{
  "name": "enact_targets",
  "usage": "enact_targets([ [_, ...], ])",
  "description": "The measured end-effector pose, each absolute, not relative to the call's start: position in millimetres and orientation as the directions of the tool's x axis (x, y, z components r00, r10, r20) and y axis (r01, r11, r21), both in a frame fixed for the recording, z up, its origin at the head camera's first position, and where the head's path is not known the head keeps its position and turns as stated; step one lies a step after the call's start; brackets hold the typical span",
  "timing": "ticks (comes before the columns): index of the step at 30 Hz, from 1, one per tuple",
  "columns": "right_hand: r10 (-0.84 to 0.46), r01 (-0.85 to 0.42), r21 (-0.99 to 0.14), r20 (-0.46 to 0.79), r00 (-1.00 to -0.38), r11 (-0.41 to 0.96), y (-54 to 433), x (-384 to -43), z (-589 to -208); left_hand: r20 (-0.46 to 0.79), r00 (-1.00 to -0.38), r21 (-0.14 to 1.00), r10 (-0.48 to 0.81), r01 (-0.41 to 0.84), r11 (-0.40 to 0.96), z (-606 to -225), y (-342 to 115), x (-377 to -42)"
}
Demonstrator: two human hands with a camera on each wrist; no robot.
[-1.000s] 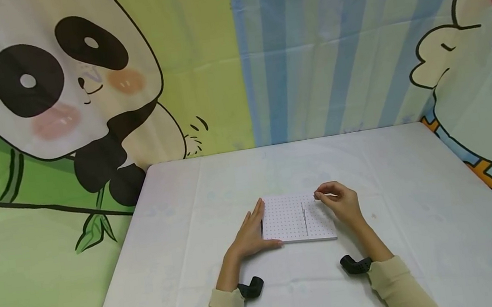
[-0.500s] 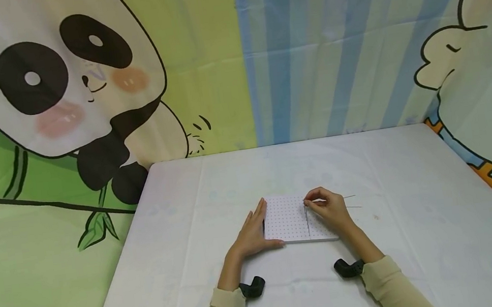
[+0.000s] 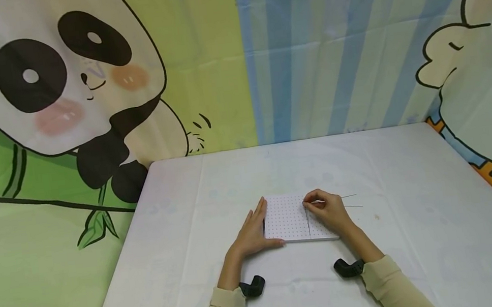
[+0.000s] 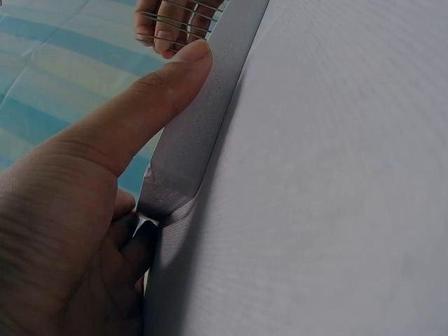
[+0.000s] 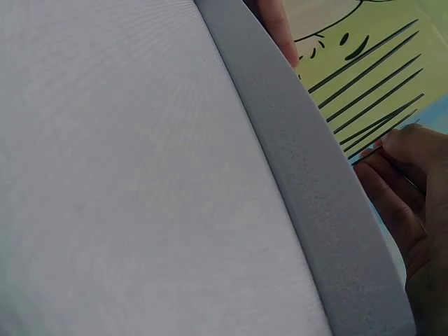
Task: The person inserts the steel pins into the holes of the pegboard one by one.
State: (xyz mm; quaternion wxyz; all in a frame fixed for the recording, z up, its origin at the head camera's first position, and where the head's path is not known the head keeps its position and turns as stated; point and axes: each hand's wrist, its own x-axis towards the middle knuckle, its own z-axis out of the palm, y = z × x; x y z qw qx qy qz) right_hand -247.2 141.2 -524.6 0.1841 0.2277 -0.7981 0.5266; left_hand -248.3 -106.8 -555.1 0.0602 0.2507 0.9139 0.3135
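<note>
A flat white board [image 3: 286,220] with a grid of small dots lies on the table. My left hand [image 3: 252,232] rests against its left side, fingers straight, with the thumb [image 4: 157,94] along the front edge. Thin dark needles [image 5: 381,73] stand upright in a row on the board, several of them, as the right wrist view shows. At the far end of that row my right hand [image 3: 328,210] pinches a needle between thumb and fingertips. Its lower end is too small to make out in the head view.
Two loose needles [image 3: 354,206] lie just right of the right hand. A white cloth covers the table [image 3: 212,178]. Behind it hangs a curtain [image 3: 307,53] printed with cartoon animals. Black wrist cameras [image 3: 253,287] sit on both wrists.
My right hand has moved left and slightly nearer from the board's far right corner to the row of needles, then stayed there. Two loose needles came into view. The left hand keeps its place.
</note>
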Motion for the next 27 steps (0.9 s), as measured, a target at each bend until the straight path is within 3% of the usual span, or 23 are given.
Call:
enact_targets([
  [20,-0.190,-0.552,-0.753,0.520,-0.833,0.358,143.5,-245.7,-526.4,0.028,-0.873,0.631,0.487,0.393,0.669,-559.8,-108.2,-248.5],
  [27,-0.156,-0.582,-0.779,0.561,-0.813,0.232,147.2,-246.3,-526.4,0.031,-0.871,0.620,0.491,0.402,0.674,-556.9,-107.2,-249.4],
])
